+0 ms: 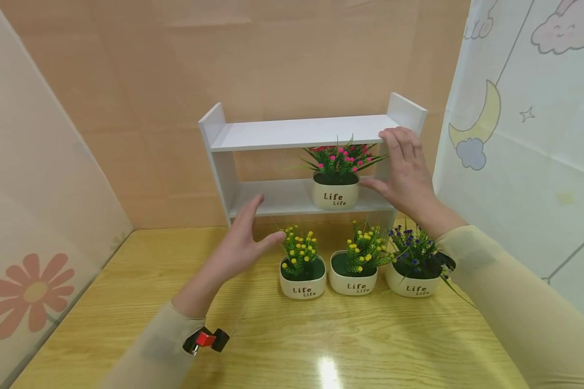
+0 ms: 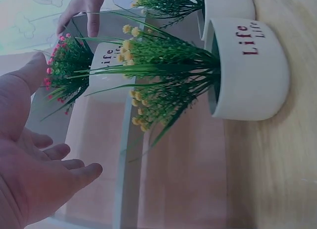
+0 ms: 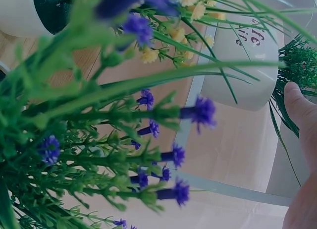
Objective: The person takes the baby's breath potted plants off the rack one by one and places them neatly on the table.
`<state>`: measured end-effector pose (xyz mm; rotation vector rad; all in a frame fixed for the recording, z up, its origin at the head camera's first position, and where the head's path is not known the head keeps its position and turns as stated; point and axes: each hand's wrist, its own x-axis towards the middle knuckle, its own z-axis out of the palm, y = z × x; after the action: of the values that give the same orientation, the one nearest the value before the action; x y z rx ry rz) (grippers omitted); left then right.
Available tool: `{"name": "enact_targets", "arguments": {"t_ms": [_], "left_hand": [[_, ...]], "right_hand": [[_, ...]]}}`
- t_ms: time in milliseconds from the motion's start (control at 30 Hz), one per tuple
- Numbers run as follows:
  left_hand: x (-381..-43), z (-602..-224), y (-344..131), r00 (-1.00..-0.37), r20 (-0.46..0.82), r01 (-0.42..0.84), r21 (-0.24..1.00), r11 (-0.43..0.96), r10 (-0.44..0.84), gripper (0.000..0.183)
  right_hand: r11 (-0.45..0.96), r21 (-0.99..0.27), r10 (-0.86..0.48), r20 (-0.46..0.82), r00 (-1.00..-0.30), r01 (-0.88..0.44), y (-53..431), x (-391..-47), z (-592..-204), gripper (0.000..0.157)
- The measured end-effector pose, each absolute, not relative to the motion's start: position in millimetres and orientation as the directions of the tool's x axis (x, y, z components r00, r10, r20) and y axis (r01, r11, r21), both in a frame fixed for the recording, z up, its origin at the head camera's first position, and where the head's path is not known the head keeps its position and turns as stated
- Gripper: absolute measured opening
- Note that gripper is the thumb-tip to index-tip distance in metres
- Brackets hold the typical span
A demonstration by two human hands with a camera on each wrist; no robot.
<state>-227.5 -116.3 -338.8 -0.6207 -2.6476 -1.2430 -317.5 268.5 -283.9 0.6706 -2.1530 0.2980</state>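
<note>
A white pot with pink flowers (image 1: 336, 193) stands on the lower board of a white two-tier shelf (image 1: 292, 131), right of its middle. My right hand (image 1: 409, 175) is beside it, thumb close to the pot's right side and fingers at the right end of the upper board's front edge; whether they touch is unclear. My left hand (image 1: 238, 243) hovers in front of the shelf, fingers spread and holding nothing. Its thumb is near the left pot of yellow flowers (image 1: 302, 286). In the left wrist view that hand (image 2: 34, 164) is palm-up beside the yellow flowers.
A second pot of yellow flowers (image 1: 353, 282) and a pot of purple flowers (image 1: 412, 283) stand in a row on the wooden table (image 1: 282, 346), in front of the shelf. Patterned cloth walls (image 1: 525, 135) enclose the sides. Purple blooms (image 3: 198, 111) fill much of the right wrist view.
</note>
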Motion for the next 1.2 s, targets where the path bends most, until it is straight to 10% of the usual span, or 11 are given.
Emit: {"name": "enact_targets", "arguments": {"t_ms": [1200], "left_hand": [[-324, -311, -42, -0.904, 0.246, 0.403, 0.764, 0.504, 0.35, 0.115]], "right_hand": [[0.818, 0.051, -0.365, 0.816, -0.448, -0.574, 267, -316, -288, 0.118]]}}
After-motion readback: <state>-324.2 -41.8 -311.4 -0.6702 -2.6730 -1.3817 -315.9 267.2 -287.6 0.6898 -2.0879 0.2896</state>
